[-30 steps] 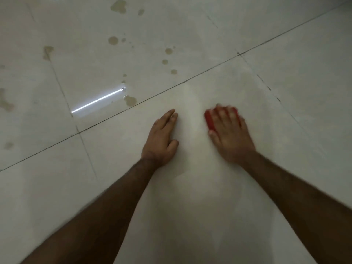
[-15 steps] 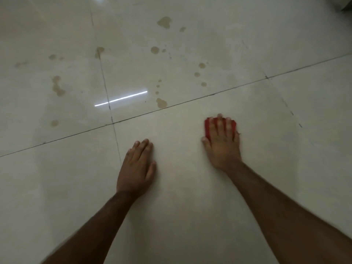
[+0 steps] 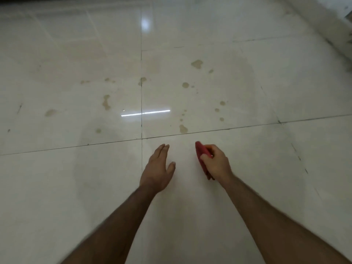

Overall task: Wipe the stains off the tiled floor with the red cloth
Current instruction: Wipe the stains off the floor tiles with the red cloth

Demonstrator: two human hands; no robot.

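Hands: R hand (image 3: pixel 216 162) closed on red cloth (image 3: pixel 202 155), thumb across its face, fingers curled behind; cloth folded, held on edge, one end poking fwd past the fingers, other end trailing below the wrist. Whether cloth touches the floor: cannot tell. L hand (image 3: pixel 158 168) open, fingers together and extended, thumb spread, palm down, holding nothing; contact w/ floor unclear. Both forearms bare, entering from btm of frame.

Cloth location: over the near tile of the tiled floor (image 3: pixel 247 187), just short of the grout line (image 3: pixel 219 129) running L–R ahead of the hands.

Stains (image 3: pixel 183 128): brownish spots, all beyond that grout line. Nearest one sits just past the line, ahead of the cloth. Others scattered further out across two tiles, incl. a larger blot (image 3: pixel 197 64) far R and an elongated one (image 3: pixel 106 102) far L.

Floor: glossy pale tiles; bright strip reflection (image 3: pixel 145 113) crossing the vertical grout joint.
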